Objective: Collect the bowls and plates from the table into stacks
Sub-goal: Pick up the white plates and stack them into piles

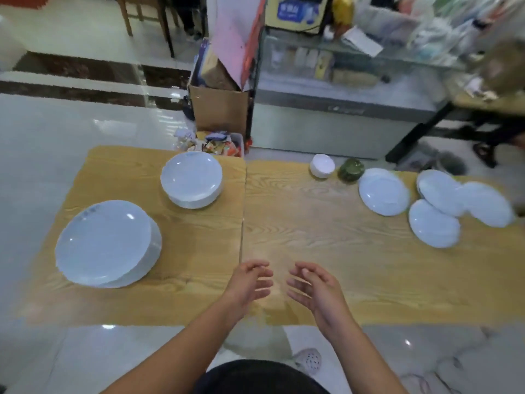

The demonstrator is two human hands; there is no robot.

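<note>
— Looking from your head camera, how far along are you?

— About halfway, I'd judge. You have a stack of large plates (106,243) and a stack of smaller plates (191,180) on the wooden table (298,223). Four loose plates (384,192) lie at the right, near the stacked small bowls (322,165).

— And your hands?

— Your left hand (251,282) and right hand (312,288) hover close together, fingers loosely curled, both empty.
</note>
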